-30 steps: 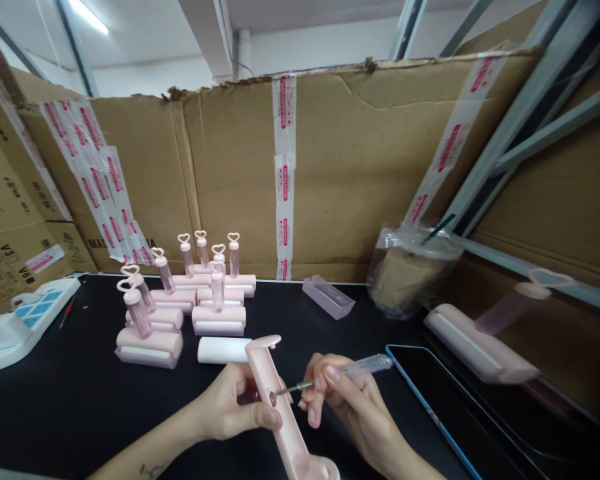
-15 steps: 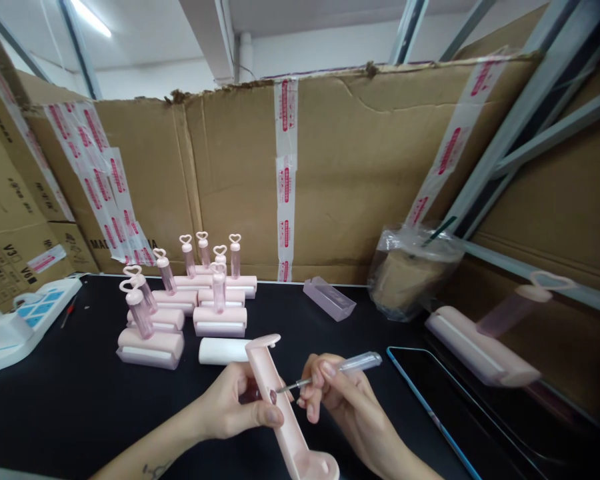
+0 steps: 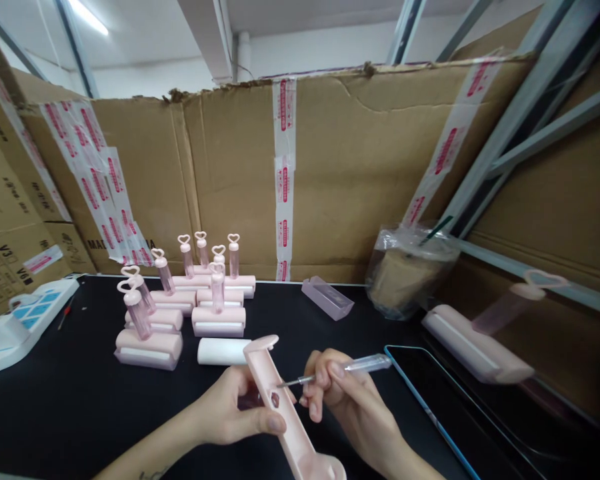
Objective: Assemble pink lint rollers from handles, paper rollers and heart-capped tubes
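Note:
My left hand [image 3: 240, 410] is closed around a pink lint roller housing [image 3: 295, 433], a long open trough tilted toward me with a small hole near its middle. The thumb presses on its inside edge, while the fingers behind it are mostly hidden. My right hand [image 3: 347, 397] pinches a small screwdriver [image 3: 365, 364] with a clear handle. Its thin metal tip lies inside the trough, just above the hole; whether it touches the wall I cannot tell. Just behind the housing lies a white paper roll [image 3: 223, 351].
Several pink lint rollers [image 3: 219, 320] with heart-topped handles stand at the left back. A clear pinkish cover [image 3: 327, 298] lies near the cardboard wall [image 3: 350, 167]. At right are a bagged cup [image 3: 405, 273], a blue-edged phone or tablet [image 3: 445, 407] and another roller [image 3: 480, 343]. A power strip [image 3: 35, 320] sits far left.
The screwdriver tip has moved from the hole to just above it, up along the trough. My right hand has shifted slightly right. My left hand still holds the housing.

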The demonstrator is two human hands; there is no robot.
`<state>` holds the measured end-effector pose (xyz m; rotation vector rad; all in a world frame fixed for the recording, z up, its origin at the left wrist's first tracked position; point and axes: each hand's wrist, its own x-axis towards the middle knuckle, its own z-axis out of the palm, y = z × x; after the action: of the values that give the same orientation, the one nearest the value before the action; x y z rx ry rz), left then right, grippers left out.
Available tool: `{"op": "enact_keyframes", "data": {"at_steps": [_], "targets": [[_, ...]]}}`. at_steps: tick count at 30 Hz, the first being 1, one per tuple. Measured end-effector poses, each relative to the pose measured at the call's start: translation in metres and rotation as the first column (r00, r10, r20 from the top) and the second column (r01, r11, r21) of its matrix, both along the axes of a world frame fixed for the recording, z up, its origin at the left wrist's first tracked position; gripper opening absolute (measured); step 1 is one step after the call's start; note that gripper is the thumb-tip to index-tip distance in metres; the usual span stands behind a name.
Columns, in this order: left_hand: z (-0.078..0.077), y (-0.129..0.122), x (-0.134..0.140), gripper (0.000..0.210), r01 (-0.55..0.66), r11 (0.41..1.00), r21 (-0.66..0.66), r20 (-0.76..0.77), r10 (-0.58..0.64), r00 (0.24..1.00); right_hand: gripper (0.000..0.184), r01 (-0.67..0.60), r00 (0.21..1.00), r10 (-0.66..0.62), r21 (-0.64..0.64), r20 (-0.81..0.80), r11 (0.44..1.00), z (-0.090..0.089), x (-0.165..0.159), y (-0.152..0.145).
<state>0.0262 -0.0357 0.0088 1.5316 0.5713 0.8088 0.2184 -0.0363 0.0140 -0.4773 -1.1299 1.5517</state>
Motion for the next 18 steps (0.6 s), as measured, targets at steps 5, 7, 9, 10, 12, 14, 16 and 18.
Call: {"op": "enact_keyframes", "data": {"at_steps": [5, 7, 9, 10, 12, 14, 16, 18], "targets": [[0.012, -0.002, -0.006, 0.035, -0.006, 0.970, 0.245, -0.196, 0.056, 0.979, 0.029, -0.084, 0.981, 0.044, 0.209, 0.188, 0.974, 0.007, 0.016, 0.002], [0.016, -0.002, -0.007, 0.031, -0.009, 0.948, 0.318, -0.246, 0.092, 0.965, 0.027, -0.082, 0.953, -0.005, 0.275, 0.304, 0.958, 0.010, 0.023, 0.000], [0.018, -0.002, -0.008, 0.029, -0.020, 0.934, 0.358, -0.283, 0.129, 0.950, 0.023, -0.046, 0.909, -0.097, 0.329, 0.405, 0.943, 0.013, 0.028, -0.002], [0.017, -0.002, -0.008, 0.030, -0.026, 0.930, 0.368, -0.295, 0.143, 0.945, 0.020, -0.027, 0.880, -0.151, 0.364, 0.451, 0.931, 0.015, 0.030, -0.003], [0.016, -0.002, -0.007, 0.033, -0.032, 0.925, 0.378, -0.310, 0.159, 0.937, 0.011, -0.020, 0.829, -0.216, 0.413, 0.516, 0.910, 0.018, 0.031, -0.004], [0.015, -0.002, -0.007, 0.035, -0.029, 0.924, 0.382, -0.319, 0.161, 0.934, 0.008, -0.050, 0.841, -0.162, 0.372, 0.516, 0.927, 0.019, 0.031, -0.003], [0.013, -0.003, -0.007, 0.036, -0.012, 0.924, 0.381, -0.324, 0.146, 0.935, 0.017, -0.108, 0.900, -0.016, 0.258, 0.436, 0.960, 0.017, 0.029, 0.000], [0.012, -0.003, -0.007, 0.036, 0.004, 0.929, 0.369, -0.333, 0.128, 0.934, 0.028, -0.133, 0.937, 0.066, 0.177, 0.343, 0.975, 0.013, 0.027, 0.002]]}}
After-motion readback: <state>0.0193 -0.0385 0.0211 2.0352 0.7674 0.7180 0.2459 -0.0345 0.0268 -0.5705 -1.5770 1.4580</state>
